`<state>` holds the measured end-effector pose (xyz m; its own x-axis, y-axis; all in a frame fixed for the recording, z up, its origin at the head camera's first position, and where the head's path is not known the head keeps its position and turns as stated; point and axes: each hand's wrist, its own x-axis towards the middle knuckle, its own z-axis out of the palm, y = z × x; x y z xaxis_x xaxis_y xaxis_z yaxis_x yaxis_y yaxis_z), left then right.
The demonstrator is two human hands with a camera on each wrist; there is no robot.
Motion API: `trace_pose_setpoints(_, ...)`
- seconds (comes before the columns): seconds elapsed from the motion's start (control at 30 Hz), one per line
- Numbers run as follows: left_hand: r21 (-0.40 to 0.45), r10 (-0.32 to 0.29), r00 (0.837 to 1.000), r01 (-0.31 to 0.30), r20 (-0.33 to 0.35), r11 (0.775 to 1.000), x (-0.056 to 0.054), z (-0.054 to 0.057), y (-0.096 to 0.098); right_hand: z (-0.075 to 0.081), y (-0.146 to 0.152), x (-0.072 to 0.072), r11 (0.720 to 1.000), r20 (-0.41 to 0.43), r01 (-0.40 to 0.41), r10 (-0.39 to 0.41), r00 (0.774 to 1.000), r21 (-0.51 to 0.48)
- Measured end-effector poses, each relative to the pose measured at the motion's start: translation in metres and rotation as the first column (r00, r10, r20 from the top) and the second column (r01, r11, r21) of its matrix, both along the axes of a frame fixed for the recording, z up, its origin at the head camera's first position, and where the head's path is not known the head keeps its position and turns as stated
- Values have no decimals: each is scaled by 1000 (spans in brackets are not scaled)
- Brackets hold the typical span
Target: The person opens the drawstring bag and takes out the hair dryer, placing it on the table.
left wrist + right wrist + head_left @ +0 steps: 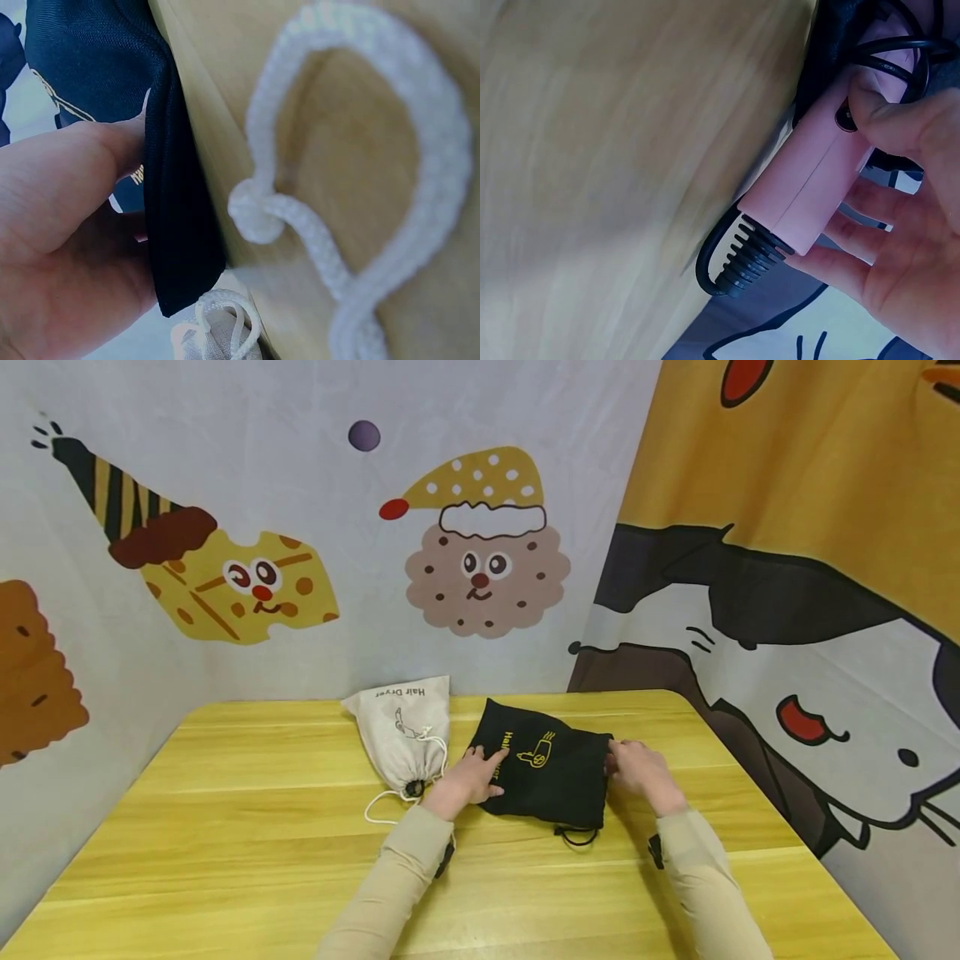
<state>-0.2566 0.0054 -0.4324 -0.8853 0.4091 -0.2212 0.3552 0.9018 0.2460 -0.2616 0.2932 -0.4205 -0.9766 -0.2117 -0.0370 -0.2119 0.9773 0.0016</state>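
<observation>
A black drawstring bag point(558, 781) lies on the table, printed with yellow hair dryer lettering and a picture. My left hand point(471, 777) rests on its left end with the fingers spread; in the left wrist view, a fold of the dark cloth point(184, 217) partly hides the fingertips. At the bag's right end, my right hand point(643, 770) grips a pink hair dryer handle point(810, 172), the thumb near its round black button. Its upper part lies at the dark cloth, with black cord point(889, 64) looped over it. The ribbed cord end point(746, 259) points outward.
Left of the black bag lies a cream drawstring bag point(401, 727) printed "Hair Dryer", its white cord point(382, 806) trailing on the wooden table point(247, 827). A small black drawcord loop point(579, 837) sticks out at the black bag's front corner. A cartoon-printed curtain point(300, 443) stands behind.
</observation>
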Motion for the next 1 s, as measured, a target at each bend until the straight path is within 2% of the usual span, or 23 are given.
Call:
trace_pose_setpoints(0.5, -22, 27, 1000, -27, 14, 999, 2, 3, 3, 2, 9, 8, 1000, -35, 0, 0, 999, -18)
trace_pose_setpoints(1.0, -33, 26, 1000, -26, 0, 999, 0, 0, 3, 6, 20, 13, 999, -40, -9, 8, 999, -47)
